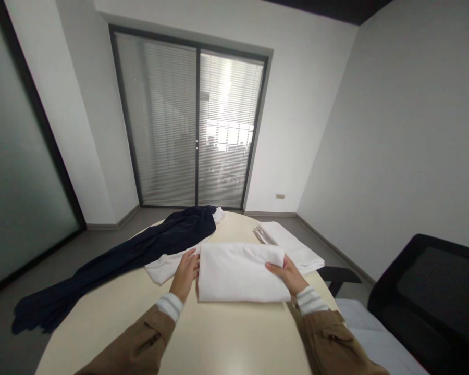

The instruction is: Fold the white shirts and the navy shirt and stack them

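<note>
A folded white cloth (pixel 240 273), perhaps a garment, is between my two hands over the table. My left hand (pixel 186 271) is at its left edge, with the fingers bent against that side and partly hidden by it. At the right end, my right hand (pixel 289 273) grips the cloth with the thumb on top and the other fingers underneath, out of sight. Left of my left hand, a white cloth (pixel 162 265) lies partly under a long dark navy garment (pixel 152 237). Behind my right hand is another folded white cloth (pixel 293 245) with a greyish-brown part (pixel 264 234).
The pale round-edged table (pixel 226 338) reaches toward me. One end of the navy garment hangs over its left side. At the right stands a black mesh office chair (pixel 433 291), with pale fabric (pixel 367 328) beside it. A glass partition with blinds (pixel 195 130) is beyond the table.
</note>
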Demonstrator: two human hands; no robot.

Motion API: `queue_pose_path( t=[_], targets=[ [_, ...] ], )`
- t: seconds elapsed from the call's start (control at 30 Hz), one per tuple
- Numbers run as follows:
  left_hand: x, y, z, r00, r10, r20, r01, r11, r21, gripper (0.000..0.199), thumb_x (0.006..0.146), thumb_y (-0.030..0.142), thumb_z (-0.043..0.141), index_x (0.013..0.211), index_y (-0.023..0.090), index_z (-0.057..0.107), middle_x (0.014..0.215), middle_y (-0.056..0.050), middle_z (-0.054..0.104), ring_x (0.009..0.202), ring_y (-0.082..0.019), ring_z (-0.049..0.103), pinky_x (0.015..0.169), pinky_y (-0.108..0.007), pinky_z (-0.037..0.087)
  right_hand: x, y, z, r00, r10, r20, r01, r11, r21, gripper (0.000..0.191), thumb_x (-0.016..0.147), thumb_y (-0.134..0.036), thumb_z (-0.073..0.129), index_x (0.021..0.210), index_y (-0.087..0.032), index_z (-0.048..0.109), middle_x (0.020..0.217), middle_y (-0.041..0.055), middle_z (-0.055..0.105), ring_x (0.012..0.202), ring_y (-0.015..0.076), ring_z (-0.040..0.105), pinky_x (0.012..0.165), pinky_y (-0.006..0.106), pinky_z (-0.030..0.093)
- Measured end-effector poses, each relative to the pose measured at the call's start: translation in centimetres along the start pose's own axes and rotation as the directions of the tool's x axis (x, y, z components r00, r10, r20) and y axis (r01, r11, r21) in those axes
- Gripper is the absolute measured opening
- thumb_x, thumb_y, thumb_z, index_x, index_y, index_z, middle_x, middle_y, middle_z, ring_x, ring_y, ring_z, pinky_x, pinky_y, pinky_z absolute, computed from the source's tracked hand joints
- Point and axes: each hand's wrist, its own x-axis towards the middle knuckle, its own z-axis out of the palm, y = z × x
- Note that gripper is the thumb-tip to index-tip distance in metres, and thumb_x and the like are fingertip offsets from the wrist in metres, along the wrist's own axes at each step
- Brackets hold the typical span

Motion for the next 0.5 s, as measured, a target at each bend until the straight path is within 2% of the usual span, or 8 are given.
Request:
queue_pose_path(
  t=[0.1,0.17,0.23,0.33,0.5],
  targets=[
    [0.0,-0.9,0.0,0.990,0.139,0.034,-0.143,0.968,0.205,0.048,0.089,0.046,0.056,0.127,0.017,0.049,0.124,-0.017,0.066,0.109,-0.024,0.068,0.095,-0.042,0.053,0.8,-1.4,-1.2,0.996,0.083,0.033,-0.086,0.992,0.093,0.057,0.063,-0.049,0.086,0.109,-0.019,0.068,0.096,0.0101,0.077,0.090,0.0316,0.073,0.086,0.051,0.057],
    [-0.3,-1.3,0.1,0.972,0.210,0.104,-0.233,0.914,0.332,0.041,0.088,0.040,0.057,0.121,0.017,0.052,0.123,-0.016,0.066,0.115,-0.025,0.065,0.102,-0.044,0.049,1.6,-2.2,-2.0,0.998,0.064,-0.004,-0.063,0.994,0.094,0.058,0.062,-0.046,0.087,0.111,-0.018,0.068,0.101,0.0106,0.077,0.093,0.0306,0.072,0.087,0.049,0.057],
    [-0.8,-1.5,0.2,0.955,0.229,0.187,-0.289,0.852,0.436,0.037,0.085,0.033,0.057,0.119,0.017,0.054,0.124,-0.016,0.066,0.119,-0.025,0.062,0.107,-0.045,0.045,2.8,-2.7,-2.7,0.999,0.017,-0.049,-0.012,0.995,0.101,0.060,0.063,-0.042,0.087,0.114,-0.018,0.067,0.107,0.0109,0.076,0.097,0.0292,0.071,0.088,0.046,0.057],
    [-1.4,-1.5,0.1,0.935,0.227,0.273,-0.347,0.748,0.566,0.040,0.083,0.026,0.058,0.122,0.016,0.056,0.125,-0.015,0.065,0.122,-0.026,0.060,0.112,-0.046,0.040,4.8,-2.9,-3.3,0.977,-0.063,-0.203,0.096,0.983,0.157,0.064,0.064,-0.037,0.087,0.120,-0.019,0.064,0.108,0.0087,0.075,0.100,0.0259,0.071,0.092,0.043,0.056],
    [-1.8,-1.5,-0.1,0.911,0.230,0.342,-0.407,0.637,0.655,0.042,0.085,0.026,0.053,0.125,0.014,0.056,0.127,-0.016,0.063,0.126,-0.027,0.056,0.113,-0.047,0.040,7.4,-2.5,-4.3,0.875,-0.081,-0.477,0.238,0.930,0.280,0.066,0.063,-0.033,0.086,0.123,-0.022,0.061,0.112,0.0061,0.074,0.101,0.0249,0.071,0.095,0.044,0.056]
  ],
)
